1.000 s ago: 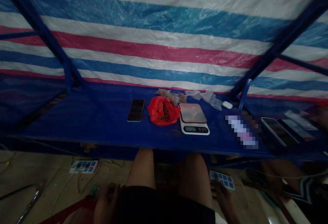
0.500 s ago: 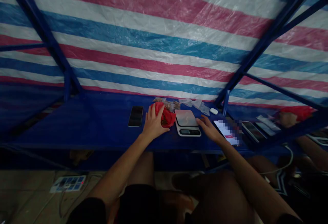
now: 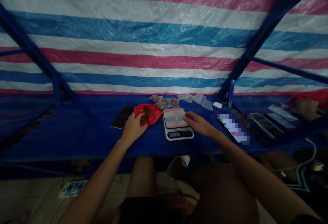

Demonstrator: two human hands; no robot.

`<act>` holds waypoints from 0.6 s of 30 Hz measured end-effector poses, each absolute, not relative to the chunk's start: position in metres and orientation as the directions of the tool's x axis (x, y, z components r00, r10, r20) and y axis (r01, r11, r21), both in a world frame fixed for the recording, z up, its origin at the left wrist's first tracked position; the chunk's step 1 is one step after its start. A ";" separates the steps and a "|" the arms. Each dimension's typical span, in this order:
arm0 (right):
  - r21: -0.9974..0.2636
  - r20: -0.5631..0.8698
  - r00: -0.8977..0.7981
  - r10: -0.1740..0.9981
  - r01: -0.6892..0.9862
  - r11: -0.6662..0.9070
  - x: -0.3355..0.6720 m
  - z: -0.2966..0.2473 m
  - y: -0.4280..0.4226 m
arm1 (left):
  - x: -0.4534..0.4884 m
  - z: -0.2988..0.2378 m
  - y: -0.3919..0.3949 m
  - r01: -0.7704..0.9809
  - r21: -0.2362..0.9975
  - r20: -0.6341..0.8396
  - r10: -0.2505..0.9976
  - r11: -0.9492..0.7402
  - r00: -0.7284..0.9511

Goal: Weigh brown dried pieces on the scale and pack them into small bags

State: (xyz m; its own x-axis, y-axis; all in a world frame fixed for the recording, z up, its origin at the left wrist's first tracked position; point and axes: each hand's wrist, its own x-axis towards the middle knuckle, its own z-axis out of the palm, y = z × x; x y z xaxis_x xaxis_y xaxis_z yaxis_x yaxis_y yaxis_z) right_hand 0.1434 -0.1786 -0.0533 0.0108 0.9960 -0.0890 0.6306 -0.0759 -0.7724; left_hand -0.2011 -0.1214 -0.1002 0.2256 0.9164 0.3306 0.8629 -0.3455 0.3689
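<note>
Light, soft red plastic bag (image 3: 148, 114) pinched at near fold by left hand (image 3: 133, 127); right hand (image 3: 200, 124) held open against digital scale (image 3: 176, 135).

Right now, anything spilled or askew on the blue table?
No spill visible. The one odd spot is the red plastic bag under the left hand: its mouth gapes open, with brown pieces exposed, right beside the digital scale.

Crumpled red plastic bag (image 3: 148, 114) with brown granules showing, just left of a white digital kitchen scale (image 3: 178, 135) with a square metallic platform.
</note>
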 end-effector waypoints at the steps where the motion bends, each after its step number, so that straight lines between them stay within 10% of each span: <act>1: -0.774 -0.086 -0.005 0.996 0.631 -0.064 0.141 -0.053 -0.178 | -0.208 -0.099 -0.119 0.868 0.365 0.323 0.920 -0.337 0.221; 13: -0.836 -0.242 -0.110 0.964 0.528 -0.150 0.137 -0.041 -0.154 | -0.259 -0.092 -0.121 0.813 0.445 0.265 0.923 -0.375 0.280; 18: -0.641 0.143 -0.100 0.985 0.749 0.170 0.148 -0.042 -0.099 | -0.251 -0.071 -0.134 0.792 0.462 0.407 0.889 -0.398 0.210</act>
